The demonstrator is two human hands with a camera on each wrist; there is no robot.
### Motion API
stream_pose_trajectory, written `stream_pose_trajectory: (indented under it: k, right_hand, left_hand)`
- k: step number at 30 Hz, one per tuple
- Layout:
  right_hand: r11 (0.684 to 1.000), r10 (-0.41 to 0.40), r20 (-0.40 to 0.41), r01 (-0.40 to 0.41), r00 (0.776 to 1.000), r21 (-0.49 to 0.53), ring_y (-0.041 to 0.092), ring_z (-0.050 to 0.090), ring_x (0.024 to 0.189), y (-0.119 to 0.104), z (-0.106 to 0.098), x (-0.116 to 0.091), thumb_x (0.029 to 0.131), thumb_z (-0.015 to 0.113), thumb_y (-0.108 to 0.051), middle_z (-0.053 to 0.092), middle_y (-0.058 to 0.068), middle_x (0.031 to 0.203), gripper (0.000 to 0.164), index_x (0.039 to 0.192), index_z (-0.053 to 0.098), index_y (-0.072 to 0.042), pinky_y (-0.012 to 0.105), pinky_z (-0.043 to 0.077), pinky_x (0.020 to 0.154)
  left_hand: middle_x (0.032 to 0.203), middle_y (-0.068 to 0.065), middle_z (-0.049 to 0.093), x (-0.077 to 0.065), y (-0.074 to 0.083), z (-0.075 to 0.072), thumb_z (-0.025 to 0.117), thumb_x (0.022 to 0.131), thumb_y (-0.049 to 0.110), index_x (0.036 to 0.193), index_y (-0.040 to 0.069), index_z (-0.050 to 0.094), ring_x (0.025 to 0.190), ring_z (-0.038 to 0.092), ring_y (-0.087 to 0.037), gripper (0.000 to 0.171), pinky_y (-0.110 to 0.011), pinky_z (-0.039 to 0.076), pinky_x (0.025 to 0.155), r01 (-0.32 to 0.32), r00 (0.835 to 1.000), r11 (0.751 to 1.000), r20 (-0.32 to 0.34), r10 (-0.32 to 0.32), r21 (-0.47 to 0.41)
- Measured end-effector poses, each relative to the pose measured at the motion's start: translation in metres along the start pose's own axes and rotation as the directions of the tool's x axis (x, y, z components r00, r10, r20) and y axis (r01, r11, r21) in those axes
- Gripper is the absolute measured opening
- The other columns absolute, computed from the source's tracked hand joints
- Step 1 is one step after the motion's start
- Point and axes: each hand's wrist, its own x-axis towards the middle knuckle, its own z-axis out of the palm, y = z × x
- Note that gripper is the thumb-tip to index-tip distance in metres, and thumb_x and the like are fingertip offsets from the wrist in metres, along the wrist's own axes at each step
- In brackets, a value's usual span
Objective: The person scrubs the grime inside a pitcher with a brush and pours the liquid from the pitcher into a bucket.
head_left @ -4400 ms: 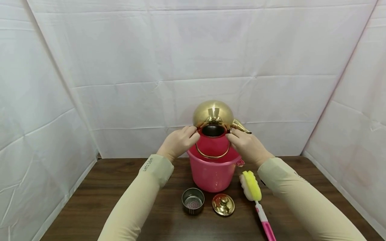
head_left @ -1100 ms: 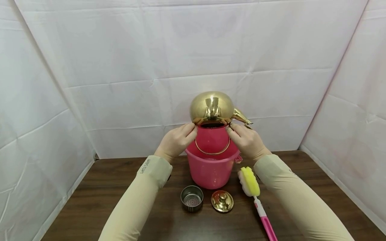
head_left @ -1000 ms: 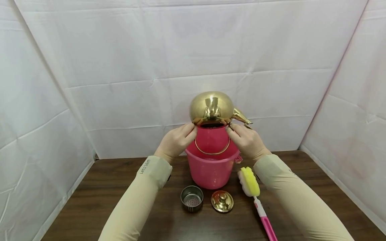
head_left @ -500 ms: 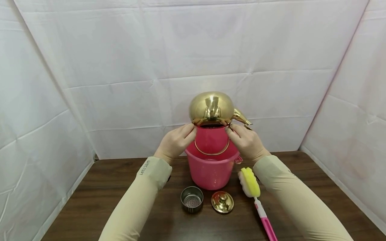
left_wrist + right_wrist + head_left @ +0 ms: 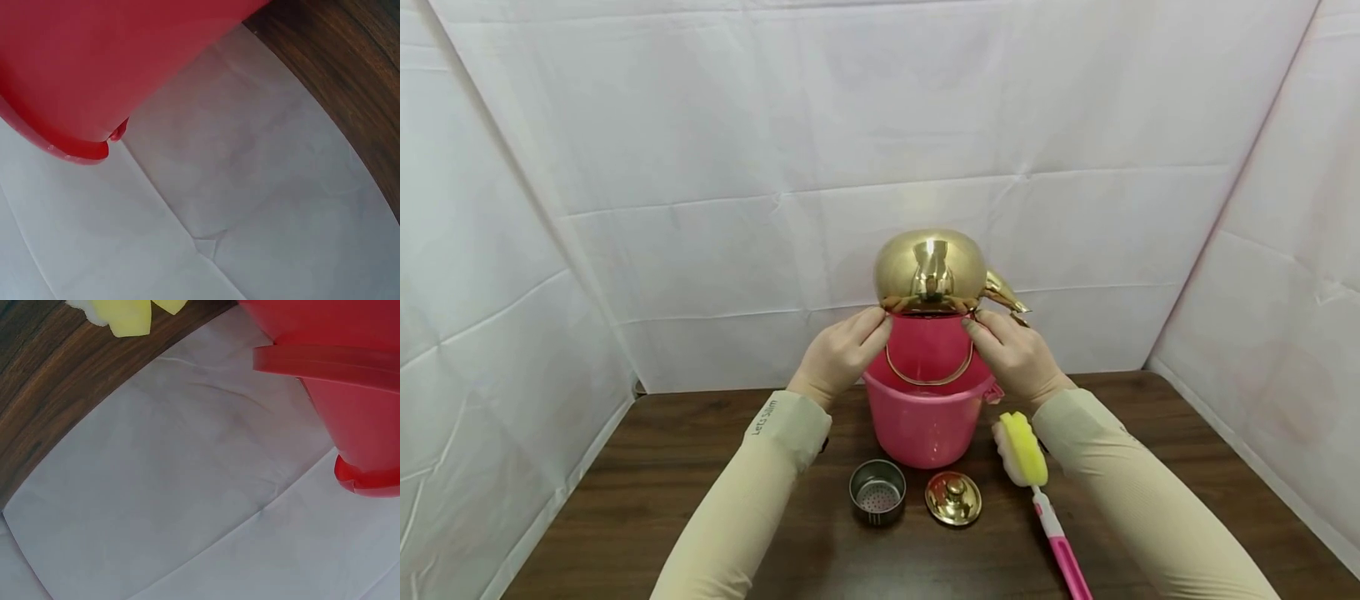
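A shiny gold teapot (image 5: 931, 267) is tipped forward above the pink bucket (image 5: 925, 429), its base up and its opening almost out of sight. My left hand (image 5: 841, 348) grips the teapot's left side near where its handle joins. On the right side, beside the spout (image 5: 1006, 292), my right hand (image 5: 1017, 352) pinches it the same way. The teapot's thin bail handle (image 5: 928, 382) hangs down in front of a red part that rises above the bucket's rim. Neither wrist view shows the hands; both show the red bucket wall (image 5: 125, 50) and rim (image 5: 325, 365).
On the dark wooden table (image 5: 662, 483), a metal strainer cup (image 5: 878, 493) and a gold lid (image 5: 953, 500) lie in front of the bucket. A yellow and white sponge brush (image 5: 1022, 450) with a pink handle lies to their right. White sheets (image 5: 715, 150) enclose the table.
Since the oldest frame the teapot has tipped further, so its dark opening has narrowed to a sliver. Over the last second there is only slight tilting; both hands keep their grip.
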Motion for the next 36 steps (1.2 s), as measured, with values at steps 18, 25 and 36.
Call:
stream_pose_trajectory:
  k: [18,25,36]
  right_hand:
    - [1.0,0.027,0.003,-0.027,1.0,0.016,0.027,0.062,0.072,-0.0033,0.0043,-0.0057,0.091,0.052,0.0,0.062,0.016,0.087,0.015,0.096,0.066,0.004,0.038,0.054,0.055]
    - [0.999,0.03,0.007,-0.03,1.0,0.012,0.027,0.063,0.074,-0.0039,0.0019,-0.0059,0.091,0.052,0.0,0.063,0.017,0.088,0.016,0.097,0.066,0.004,0.039,0.055,0.056]
    - [1.0,0.029,-0.014,-0.029,0.999,-0.007,0.021,0.063,0.072,-0.0047,0.0016,-0.0077,0.09,0.052,0.0,0.065,0.015,0.089,0.015,0.096,0.066,0.003,0.035,0.051,0.047]
  left_hand:
    - [0.102,-0.015,0.064,-0.0055,0.0039,-0.0012,0.055,0.092,-0.003,0.105,-0.004,0.065,0.095,0.066,-0.02,0.016,-0.025,0.056,0.081,0.024,0.999,1.0,0.039,-0.024,-0.019]
    - [0.102,-0.014,0.064,-0.0053,0.0065,-0.0009,0.057,0.091,-0.002,0.104,-0.003,0.065,0.096,0.065,-0.02,0.015,-0.025,0.055,0.082,0.039,0.998,0.999,0.049,-0.038,-0.028]
    - [0.102,-0.014,0.064,-0.0048,0.0081,-0.0008,0.056,0.091,-0.003,0.101,-0.002,0.065,0.098,0.065,-0.02,0.013,-0.024,0.054,0.085,0.045,0.997,0.999,0.064,-0.044,-0.02]
